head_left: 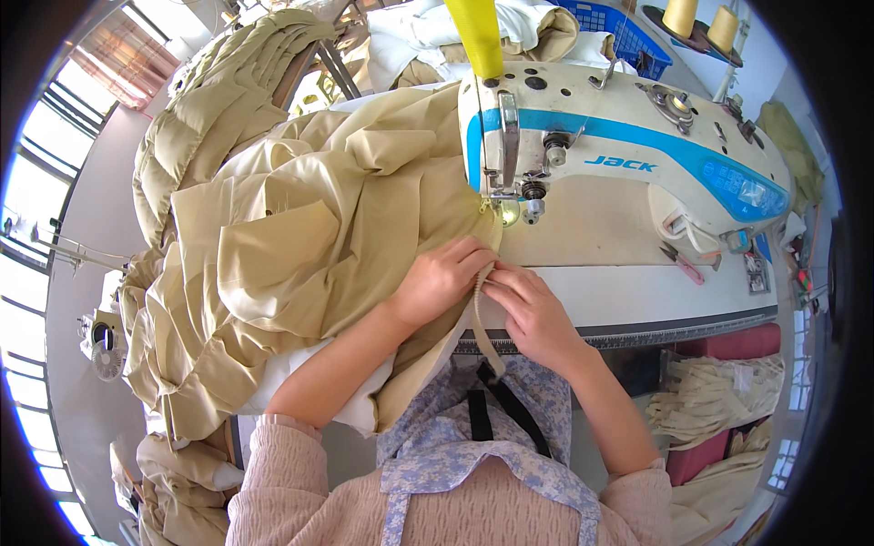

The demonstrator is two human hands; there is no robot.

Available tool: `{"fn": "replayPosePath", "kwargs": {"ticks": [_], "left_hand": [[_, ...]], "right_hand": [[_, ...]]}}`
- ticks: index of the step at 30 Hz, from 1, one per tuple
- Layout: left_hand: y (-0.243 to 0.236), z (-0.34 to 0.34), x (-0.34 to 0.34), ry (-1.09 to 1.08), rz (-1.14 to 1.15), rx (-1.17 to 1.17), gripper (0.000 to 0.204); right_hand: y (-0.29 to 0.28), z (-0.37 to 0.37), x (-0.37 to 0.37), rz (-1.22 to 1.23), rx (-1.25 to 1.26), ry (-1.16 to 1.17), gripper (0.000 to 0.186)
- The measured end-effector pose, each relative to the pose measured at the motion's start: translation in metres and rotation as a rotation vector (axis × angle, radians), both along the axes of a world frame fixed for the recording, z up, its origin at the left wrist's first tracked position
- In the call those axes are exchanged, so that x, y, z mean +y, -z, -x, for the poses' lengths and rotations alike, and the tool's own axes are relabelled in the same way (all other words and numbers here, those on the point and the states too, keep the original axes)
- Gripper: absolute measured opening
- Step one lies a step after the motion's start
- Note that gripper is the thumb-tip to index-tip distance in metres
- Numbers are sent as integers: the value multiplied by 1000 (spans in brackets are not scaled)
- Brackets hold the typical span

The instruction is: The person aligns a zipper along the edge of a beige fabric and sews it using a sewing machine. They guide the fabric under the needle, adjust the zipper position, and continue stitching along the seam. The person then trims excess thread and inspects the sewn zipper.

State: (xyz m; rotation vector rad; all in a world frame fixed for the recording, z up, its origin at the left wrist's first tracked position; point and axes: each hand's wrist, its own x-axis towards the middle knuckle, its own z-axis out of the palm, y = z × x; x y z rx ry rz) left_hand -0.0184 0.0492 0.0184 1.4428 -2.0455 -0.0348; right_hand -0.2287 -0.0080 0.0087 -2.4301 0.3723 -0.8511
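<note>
A sewing machine (601, 127), white with blue trim, stands on the table, its lit needle area over the edge of a large beige garment (337, 200), which lies in folds to the left. Just below the presser foot, my left hand (446, 278) pinches the garment's edge together with a pale zipper tape (481, 323). Against it, my right hand (533, 318) has its fingers closed on the same tape at the edge. The fingertips of both hands almost meet and partly hide what they grip. The tape's lower end hangs over the table's front onto my apron.
Pink-handled snips (683, 266) lie right of the machine, above a ruler strip (637, 332) along the table edge. A quilted beige garment (209, 100) is heaped at back left. Behind are a blue basket (642, 45) and thread cones (683, 18). Fabric bundles (710, 400) sit below right.
</note>
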Motion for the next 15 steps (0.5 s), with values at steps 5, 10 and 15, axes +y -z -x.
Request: {"fn": "replayPosePath", "kwargs": {"ticks": [5,10,15], "left_hand": [[-2,-16,-22,-128,-105,286,30],[5,-22,-63,-354,-259,191,17],[10,-19,-86,-446,-291,-19,22]], "right_hand": [[11,-13,-6,96,-3,10,27],[4,-30,-8,-163,50,317,14],[10,-50,-9,113,155,406,15]]}}
